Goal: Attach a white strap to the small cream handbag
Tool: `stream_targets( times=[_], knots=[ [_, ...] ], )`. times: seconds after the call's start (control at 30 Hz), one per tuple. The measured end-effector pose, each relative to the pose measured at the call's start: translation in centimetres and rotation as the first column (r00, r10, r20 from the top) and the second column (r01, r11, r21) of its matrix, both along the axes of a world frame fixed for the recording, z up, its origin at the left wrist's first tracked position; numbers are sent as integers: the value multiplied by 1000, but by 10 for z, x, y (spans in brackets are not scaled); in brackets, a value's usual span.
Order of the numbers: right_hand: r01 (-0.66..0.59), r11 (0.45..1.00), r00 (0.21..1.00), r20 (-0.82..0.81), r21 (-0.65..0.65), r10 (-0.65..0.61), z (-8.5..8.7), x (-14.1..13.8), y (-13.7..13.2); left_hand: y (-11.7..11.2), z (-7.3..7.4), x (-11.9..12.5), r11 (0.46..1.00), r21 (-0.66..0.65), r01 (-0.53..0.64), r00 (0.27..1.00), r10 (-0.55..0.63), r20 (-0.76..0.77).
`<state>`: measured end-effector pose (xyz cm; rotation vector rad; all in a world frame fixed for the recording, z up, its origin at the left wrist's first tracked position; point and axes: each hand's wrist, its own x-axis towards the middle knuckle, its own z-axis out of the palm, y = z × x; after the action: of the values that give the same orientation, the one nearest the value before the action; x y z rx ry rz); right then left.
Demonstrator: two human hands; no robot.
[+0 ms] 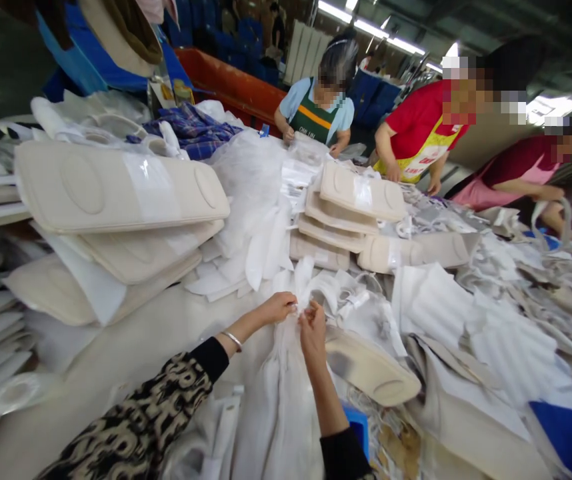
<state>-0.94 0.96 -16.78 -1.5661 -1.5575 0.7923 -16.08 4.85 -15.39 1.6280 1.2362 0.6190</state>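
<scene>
Sheeting (pixel 289 400) below left hand (pixel 277 308), right hand (pixel 312 328) — bottom cropped — grip unclear

- Pale surface (pixel 166 337), cluttered, bare in patches
- Left: beige pile (pixel 121 190); near it, a clear roll (pixel 3 403)
- Middle: long white film (pixel 281 400)
- Beyond: second beige stack (pixel 339 200)
- Right: white sheets (pixel 431 300), overlapping

The left hand (pixel 279 308) and right hand (pixel 313 328) (both curled) nearly meet.
</scene>
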Motion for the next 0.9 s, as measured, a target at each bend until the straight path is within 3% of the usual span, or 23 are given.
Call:
stream_targets(
  times=[0.17,0.33,0.5,0.6,0.67,0.8,0.9],
  knots=[
    [-116,989,928,366,92,75,22,-8,-13,3,0,1,999,-33,34,999,-34,7],
    [-130,988,781,623,89,47,21,-4,-3,11,-1,-2,996,-56,71,997,-72,-9],
    [-234,972,676,723,27,143,24,7,-19,19,13,2,987,55,-151,979,157,-128],
    [-235,970,665,738,59,116,36,-1,-43,-3,27,-4,954,96,-286,931,300,-209],
    [-316,945,674,722,90,156,39,-14,-65,-27,33,-12,929,92,-357,884,368,-289],
    [-478,864,693,671,157,262,20,-44,-115,-61,27,-18,949,-4,-316,869,288,-402],
    [-422,891,720,660,170,215,-6,-54,-142,-55,13,2,974,28,-225,919,222,-326]
  ],
)
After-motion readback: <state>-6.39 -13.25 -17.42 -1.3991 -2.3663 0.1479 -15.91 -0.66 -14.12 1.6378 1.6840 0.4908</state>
